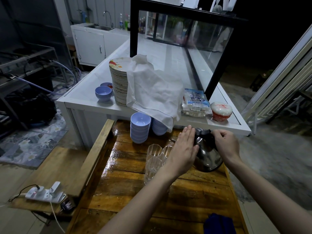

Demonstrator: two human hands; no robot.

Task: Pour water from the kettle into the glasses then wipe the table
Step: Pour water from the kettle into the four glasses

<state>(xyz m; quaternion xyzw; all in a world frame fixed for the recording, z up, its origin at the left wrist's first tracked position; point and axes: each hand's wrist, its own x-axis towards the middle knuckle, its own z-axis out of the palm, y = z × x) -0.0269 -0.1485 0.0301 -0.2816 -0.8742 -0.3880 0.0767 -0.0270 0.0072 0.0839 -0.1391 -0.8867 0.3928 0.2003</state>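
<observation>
A steel kettle (pixel 208 157) with a black lid stands on the wet wooden table (pixel 128 188) at the right. My left hand (pixel 183 149) lies flat against the kettle's left side, fingers straight. My right hand (pixel 225 143) grips the kettle's black handle at the top right. Three clear ribbed glasses (pixel 153 163) stand close together just left of the kettle, partly hidden behind my left forearm. A blue cloth (pixel 219 223) lies at the table's near right corner.
Two stacks of lilac bowls (pixel 140 127) stand at the table's far end. Behind is a white counter (pixel 81 100) with a tall plate stack (pixel 119 81), a white cloth, packets and a glass case. A power strip (pixel 44 193) rests on the bench at left.
</observation>
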